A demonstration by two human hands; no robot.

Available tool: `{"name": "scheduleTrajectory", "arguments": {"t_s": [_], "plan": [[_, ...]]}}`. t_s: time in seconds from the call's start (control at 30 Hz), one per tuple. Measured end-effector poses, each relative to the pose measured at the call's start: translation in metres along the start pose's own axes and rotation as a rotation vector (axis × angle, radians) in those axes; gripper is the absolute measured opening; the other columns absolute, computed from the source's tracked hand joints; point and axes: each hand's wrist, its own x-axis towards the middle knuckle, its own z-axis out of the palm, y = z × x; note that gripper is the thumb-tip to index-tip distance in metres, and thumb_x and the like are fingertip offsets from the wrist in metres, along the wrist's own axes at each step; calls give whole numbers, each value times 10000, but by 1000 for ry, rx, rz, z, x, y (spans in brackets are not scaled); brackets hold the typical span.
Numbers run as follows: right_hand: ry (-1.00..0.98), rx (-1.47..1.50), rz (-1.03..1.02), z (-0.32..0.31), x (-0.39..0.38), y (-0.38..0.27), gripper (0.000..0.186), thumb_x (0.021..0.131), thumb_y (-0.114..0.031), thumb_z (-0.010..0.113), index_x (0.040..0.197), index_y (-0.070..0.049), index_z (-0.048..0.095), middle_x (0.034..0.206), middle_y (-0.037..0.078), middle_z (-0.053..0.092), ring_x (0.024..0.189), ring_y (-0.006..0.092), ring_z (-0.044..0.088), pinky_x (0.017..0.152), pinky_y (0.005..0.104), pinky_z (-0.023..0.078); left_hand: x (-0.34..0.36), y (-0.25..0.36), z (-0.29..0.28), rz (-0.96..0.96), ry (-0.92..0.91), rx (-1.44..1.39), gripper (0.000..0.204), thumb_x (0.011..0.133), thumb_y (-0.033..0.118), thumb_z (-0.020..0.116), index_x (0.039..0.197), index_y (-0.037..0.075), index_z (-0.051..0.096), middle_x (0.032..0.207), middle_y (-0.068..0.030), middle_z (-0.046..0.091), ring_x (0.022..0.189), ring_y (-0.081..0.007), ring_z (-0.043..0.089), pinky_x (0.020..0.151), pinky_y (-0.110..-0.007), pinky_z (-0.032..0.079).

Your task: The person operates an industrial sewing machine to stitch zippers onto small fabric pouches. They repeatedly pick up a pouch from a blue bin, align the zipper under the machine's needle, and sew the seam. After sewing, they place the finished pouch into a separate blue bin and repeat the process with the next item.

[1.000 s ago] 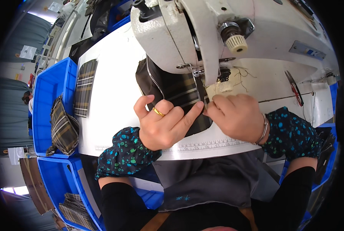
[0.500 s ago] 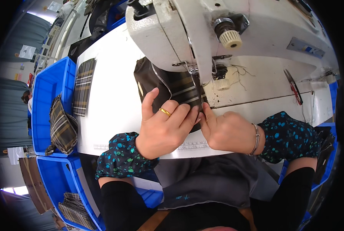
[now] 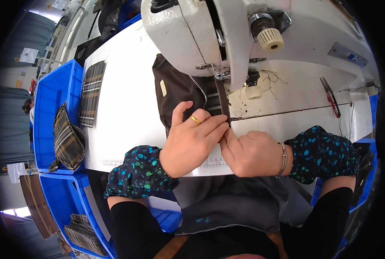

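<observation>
Brown cloth (image 3: 171,93) is lying on the white worktop (image 3: 125,86), far end tucked under the head of the sewing machine (image 3: 186,36). Key thing here is the line-up: the straighter row of metal zipper teeth (image 3: 221,101) points almost dead away from the person, from the fingertips up towards the machine's foot, so both hands sit at its near end. Second row (image 3: 201,90) bows off to the left. Left hand (image 3: 190,140) is closer, laid over the cloth, little finger splayed, the others together. Right hand (image 3: 252,153) comes in from the right, thumb and finger drawn in by the cloth's edge, meeting the left fingertips. Can't tell what either grip has pinched, fingers hide it.
</observation>
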Motion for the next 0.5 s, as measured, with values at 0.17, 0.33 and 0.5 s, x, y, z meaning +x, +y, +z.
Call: {"name": "scheduleTrajectory", "arguments": {"t_s": [0.17,0.33,0.5], "plan": [[-32,38,10,-5,-3,-4,288,719,-150,674,875,83,744,922,354,744,508,153,628,430,266,432,0,3,6,-30,-3,-27,329,774,75,775,1101,104,776,1221,25,743,1040,-165,630,1110,-541,317],[-33,46,6,-4,-3,-4,290,727,-147,669,871,95,738,923,358,741,498,152,625,427,272,435,-2,5,8,-21,2,-32,327,778,71,778,1104,96,775,1220,21,738,1048,-168,637,1094,-547,344],[-52,62,24,-5,-4,-2,299,736,-142,666,895,102,731,958,356,740,489,150,617,427,278,442,-1,4,10,-27,15,-25,339,771,76,783,1110,101,777,1230,25,736,1046,-171,639,1089,-548,356]]}}
